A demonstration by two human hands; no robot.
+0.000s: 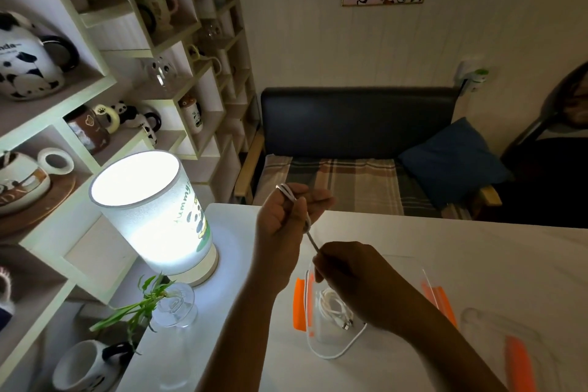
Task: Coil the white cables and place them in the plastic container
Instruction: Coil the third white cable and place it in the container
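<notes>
- Head view. Left hand (288, 216) raised above the table (477, 251), fingers curled round a folded loop of the white cable (308, 226); the loop's bend sticks out above the knuckles.
- Right hand (353, 277) lower and nearer, pinching the same cable where it runs taut down from the left hand. Fingertips closed on the strand.
- Slack tail of that cable (331, 355) drops behind the right hand, trails over the container's near edge and curves across the tablecloth.
- Step in hand, as I read it: winding the cable into loops, partway through. A good length is not yet gathered.
- Next move likely calls for the right hand to feed more slack up and lay another turn over the left fingers, keeping loops even, without dragging the tail against the container.
- Plastic container (426, 277): clear, open-topped, orange clips on its sides. Inside, one coiled white cable (332, 304) with its plug end showing.
- Clear lid (496, 325) with an orange clip lies to the right, off the container.
- Lit lamp (152, 213) stands left of the hands.
</notes>
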